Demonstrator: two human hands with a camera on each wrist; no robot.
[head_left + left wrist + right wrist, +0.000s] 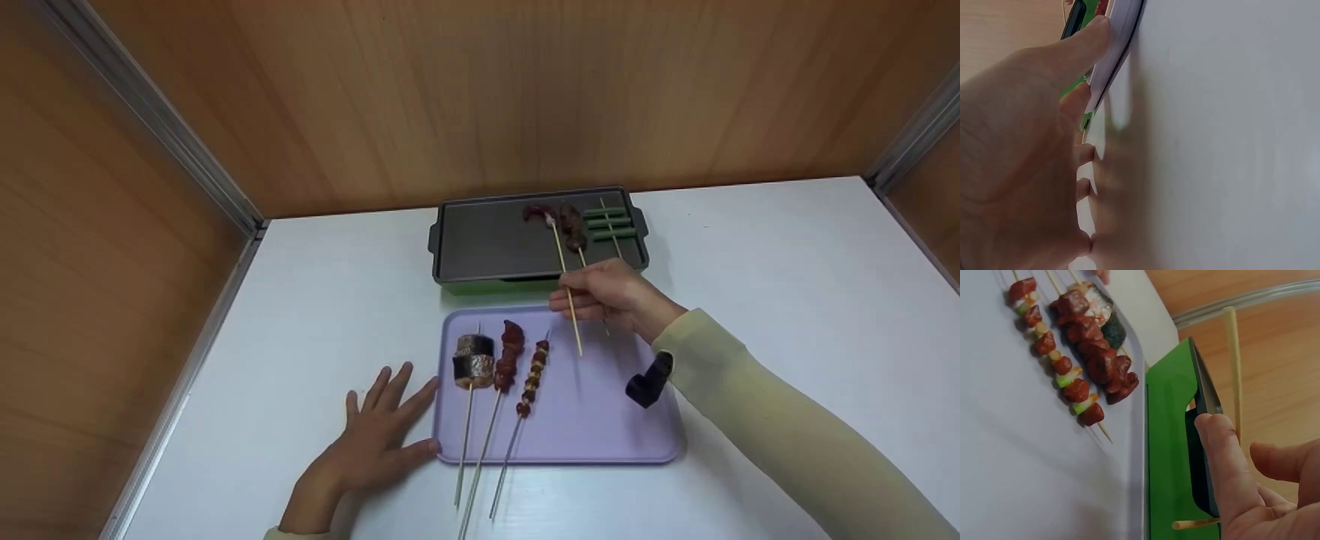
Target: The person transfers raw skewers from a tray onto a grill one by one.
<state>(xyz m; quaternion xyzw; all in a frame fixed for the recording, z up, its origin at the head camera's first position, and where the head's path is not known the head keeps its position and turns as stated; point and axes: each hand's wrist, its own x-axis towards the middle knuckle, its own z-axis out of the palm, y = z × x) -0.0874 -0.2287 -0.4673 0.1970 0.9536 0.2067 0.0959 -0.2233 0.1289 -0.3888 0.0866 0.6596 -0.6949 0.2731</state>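
Your R hand (611, 296) pinches the curl-tipped skewer (559, 244) by its slim, round, pale wooden stick, btwn thumb & fingers; its glossy dark-red hooked end is over the R half of the grill (480, 240), a flat dark plate w/ raised rim on a green body, can't tell if touching. Long axis runs front-to-back, slightly slanted: food end to grill's far edge, bare end back over the tray's far edge, a bit R. Your L hand (382, 435) is spread, thumb & index at the L edge of the smooth lilac tray (607, 427). Nr grill's R edge: lumpy brown meat skewer (572, 226), then green-rod skewer (611, 223). Tray's L half: three more skewers (505, 356), bare sticks past the near edge.
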